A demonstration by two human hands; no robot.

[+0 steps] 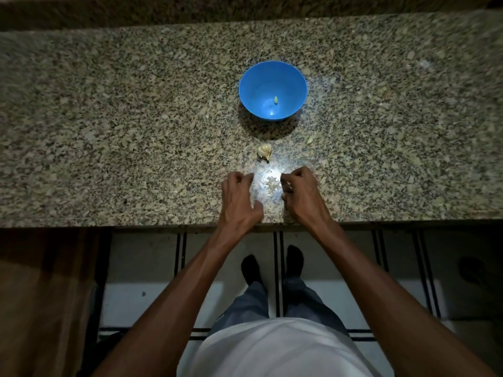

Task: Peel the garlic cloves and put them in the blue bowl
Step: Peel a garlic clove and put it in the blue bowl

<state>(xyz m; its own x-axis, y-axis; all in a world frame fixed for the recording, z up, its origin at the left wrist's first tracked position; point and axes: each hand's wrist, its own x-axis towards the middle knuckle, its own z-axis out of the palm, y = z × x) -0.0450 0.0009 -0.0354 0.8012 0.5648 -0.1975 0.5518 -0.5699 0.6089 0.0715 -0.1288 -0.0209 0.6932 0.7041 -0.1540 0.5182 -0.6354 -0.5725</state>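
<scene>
The blue bowl (258, 83) stands on the granite counter (136, 118) and holds one peeled garlic clove (275, 100). A partial garlic bulb (264, 152) lies between the bowl and my hands. My left hand (239, 197) rests near the counter's front edge with its fingers curled and its thumb spread; nothing shows inside it. My right hand (300, 194) sits beside it, fingers curled, with a small pale garlic clove (283, 196) pinched at the thumb. Loose peel scraps (272, 183) lie in the bright spot between the two hands.
A small pale bit of garlic or skin (309, 140) lies to the right of the bulb. The counter's front edge (163, 225) runs just under my wrists. Below it are a tiled floor (141, 268) and my feet. A dark wall borders the counter's far side.
</scene>
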